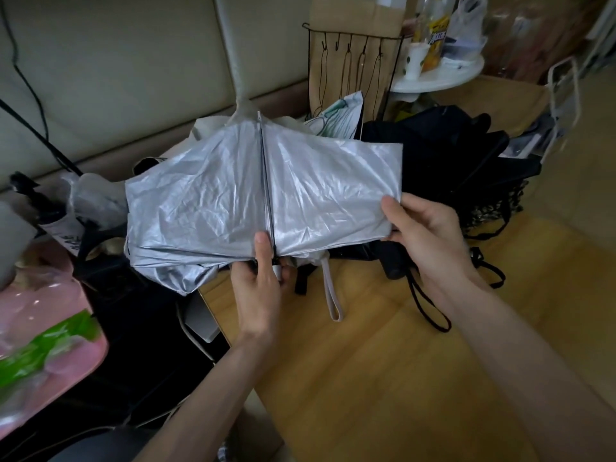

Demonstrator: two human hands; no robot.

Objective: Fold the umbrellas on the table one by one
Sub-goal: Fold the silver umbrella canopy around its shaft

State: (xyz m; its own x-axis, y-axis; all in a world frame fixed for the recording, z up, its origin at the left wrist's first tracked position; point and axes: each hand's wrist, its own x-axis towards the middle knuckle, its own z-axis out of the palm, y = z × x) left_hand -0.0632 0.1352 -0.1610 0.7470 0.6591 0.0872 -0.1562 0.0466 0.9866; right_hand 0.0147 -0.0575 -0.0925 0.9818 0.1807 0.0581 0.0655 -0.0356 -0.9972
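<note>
Head view: left hand [258, 273] is gripping a crinkled silver umbrella [213, 198] at its rib. Right hand [421, 233] is pinching the canopy's edge.

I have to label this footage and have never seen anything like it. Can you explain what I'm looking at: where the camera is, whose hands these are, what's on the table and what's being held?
There is no machine here, only a person's two bare hands. The single picture comes from a camera worn on the person's head. It looks forward and down, so the arms reach in from the bottom edge. The left hand grips the silver umbrella at its near end, with the thumb on the cloth beside a dark rib. The right hand pinches the cloth's right edge, so one panel is spread flat. A pale wrist strap hangs from the umbrella over the wooden table. Farther back and to the right, a black umbrella lies on the table, and its black cord loop trails toward the camera.
</note>
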